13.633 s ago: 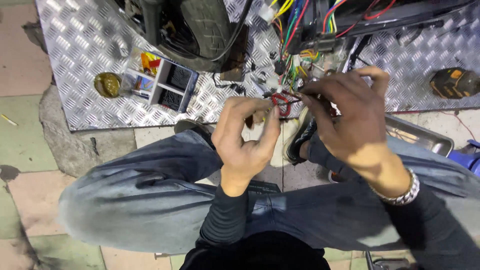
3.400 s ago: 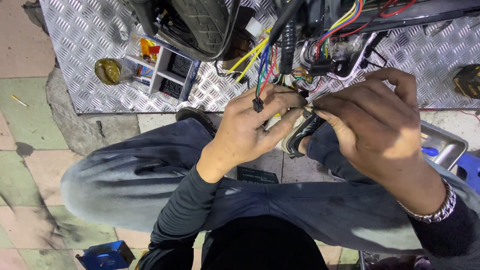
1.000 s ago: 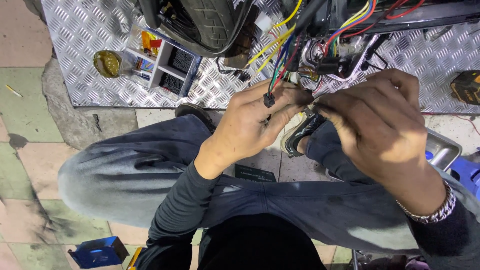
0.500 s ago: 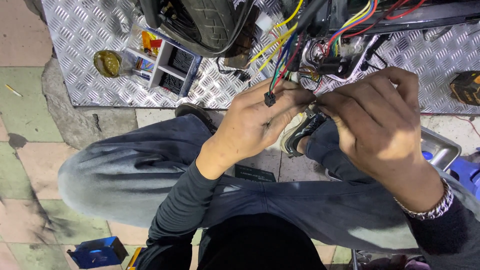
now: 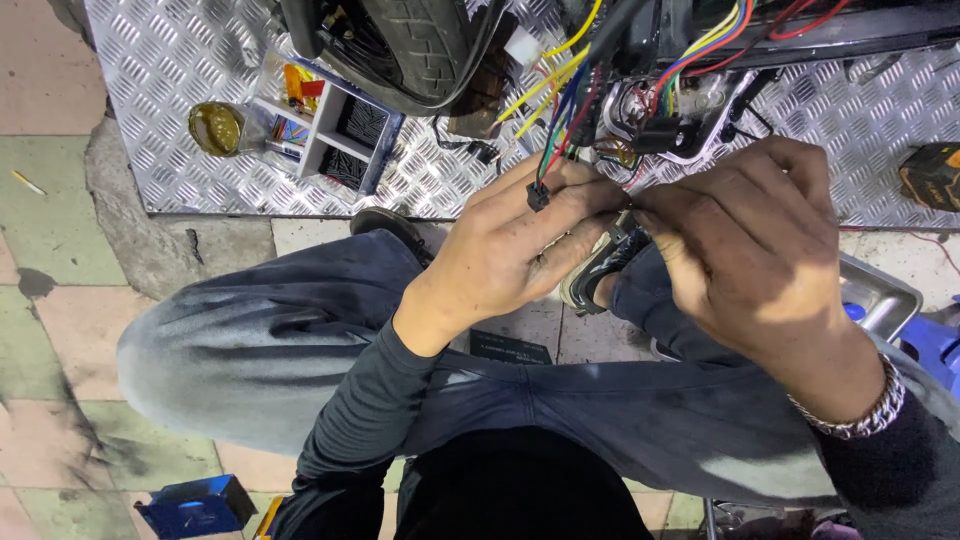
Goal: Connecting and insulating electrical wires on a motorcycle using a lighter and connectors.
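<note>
Wiring work in hand: the left hand (image 5: 510, 250) is closed narrow around a bundle of thin wires (image 5: 558, 140), green, blue and red among them, with a small black plug (image 5: 538, 196) standing at the thumb, about 12 o'clock from the knuckles. The right hand (image 5: 750, 250) is curled tight at 3 o'clock of the left, fingertips meeting it; what those fingertips pinch is hidden, so its contents cannot be told. The wires rise to 12 o'clock into the frame of a vehicle beside a tyre (image 5: 420, 40). Handling judgement: the wires look light and limp, tethered at the far end, so they will pull back if tugged; the plug is small, rigid and likely brittle at its latch. Take hold on the plug body, not on the wires behind it. Count: one plug visible, one bundle in the grip, further yellow wires (image 5: 545, 85) loose at 12 o'clock, number not clear. On the tread plate (image 5: 180, 120) at 10 o'clock lie one parts tray (image 5: 330, 135) and one round tin (image 5: 215, 128). One blue box (image 5: 195, 505) sits at 7 o'clock on the tiles; one bracelet (image 5: 860, 415) on the right wrist.
</note>
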